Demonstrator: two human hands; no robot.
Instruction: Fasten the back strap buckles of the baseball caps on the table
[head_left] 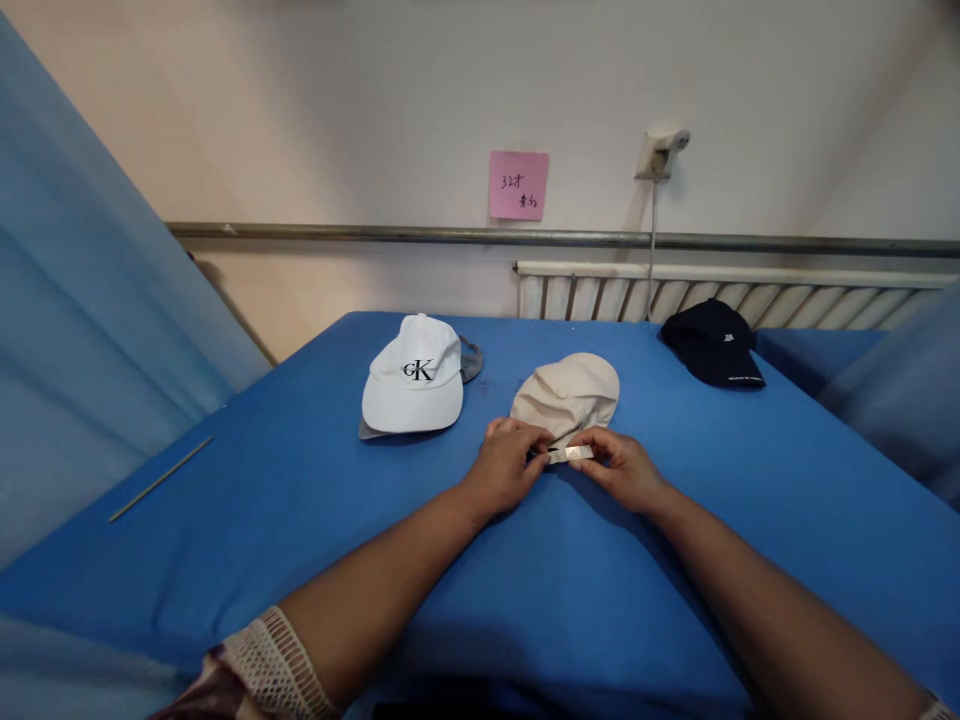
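A beige baseball cap lies at the middle of the blue-covered table, its back strap toward me. My left hand pinches the left side of the strap at the cap's back edge. With thumb and fingers, my right hand grips the right end of the strap, beside a small metal buckle. Between the two hands the strap is stretched level. Part of the cap's rear edge is hidden behind my fingers, and its brim does not show.
To the left sits a white cap with black letters, over a grey cap. A dark navy cap rests at the back right. A thin stick lies far left. Blue curtains flank the table; a radiator stands behind.
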